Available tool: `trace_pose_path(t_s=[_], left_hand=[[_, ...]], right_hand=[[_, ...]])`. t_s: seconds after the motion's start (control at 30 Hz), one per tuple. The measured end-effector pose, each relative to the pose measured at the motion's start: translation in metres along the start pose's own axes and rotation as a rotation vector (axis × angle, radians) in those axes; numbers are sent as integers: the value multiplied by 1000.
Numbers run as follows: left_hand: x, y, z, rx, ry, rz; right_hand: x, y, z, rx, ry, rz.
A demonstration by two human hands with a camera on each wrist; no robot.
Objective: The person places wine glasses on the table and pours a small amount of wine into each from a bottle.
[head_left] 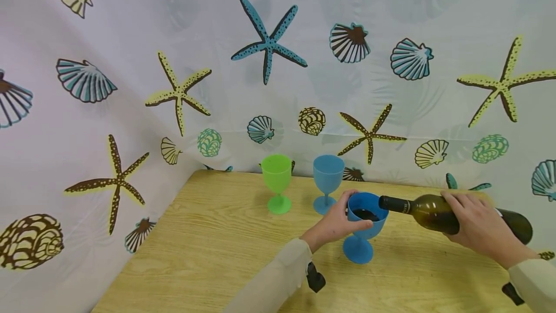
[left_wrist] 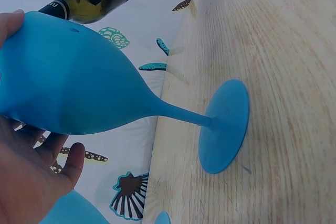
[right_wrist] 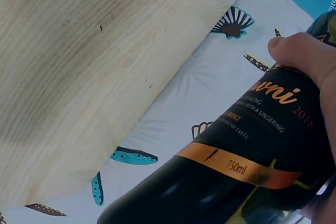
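Observation:
My left hand grips the bowl of a blue goblet, thumb across its near side. The goblet's round foot is on the table, and dark liquid shows inside the bowl. My right hand holds a dark green wine bottle around its body, tipped nearly level with the neck pointing left. The bottle's mouth is at the goblet's right rim. In the right wrist view the black label with gold lettering faces the camera, and the thumb presses near the bottle's shoulder.
A green goblet and a second blue goblet stand upright at the back of the wooden table. Behind the table hangs a white curtain printed with starfish and shells.

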State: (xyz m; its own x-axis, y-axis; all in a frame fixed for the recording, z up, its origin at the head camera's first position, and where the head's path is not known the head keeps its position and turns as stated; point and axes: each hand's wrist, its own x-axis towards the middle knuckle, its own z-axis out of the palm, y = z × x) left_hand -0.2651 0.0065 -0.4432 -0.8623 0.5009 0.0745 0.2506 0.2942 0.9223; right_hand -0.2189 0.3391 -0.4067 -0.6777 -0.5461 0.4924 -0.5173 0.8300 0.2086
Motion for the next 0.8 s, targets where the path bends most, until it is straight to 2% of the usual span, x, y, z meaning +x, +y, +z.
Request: trace_pose_path(t_s=[0.27,0.47,0.67,0.8], left_hand=[[0,0,-1,-31,-9,17],[0,0,-1,-20,-2,10],[-1,1,0,-15,1,3],[-1,2,0,-8,2,-1]], right_hand=[[-5,-2,5,22,8,35],[-13,-2,11,50,19,64],[-21,-2,17,111,23,120],[-24,-6,19,160,58,173]])
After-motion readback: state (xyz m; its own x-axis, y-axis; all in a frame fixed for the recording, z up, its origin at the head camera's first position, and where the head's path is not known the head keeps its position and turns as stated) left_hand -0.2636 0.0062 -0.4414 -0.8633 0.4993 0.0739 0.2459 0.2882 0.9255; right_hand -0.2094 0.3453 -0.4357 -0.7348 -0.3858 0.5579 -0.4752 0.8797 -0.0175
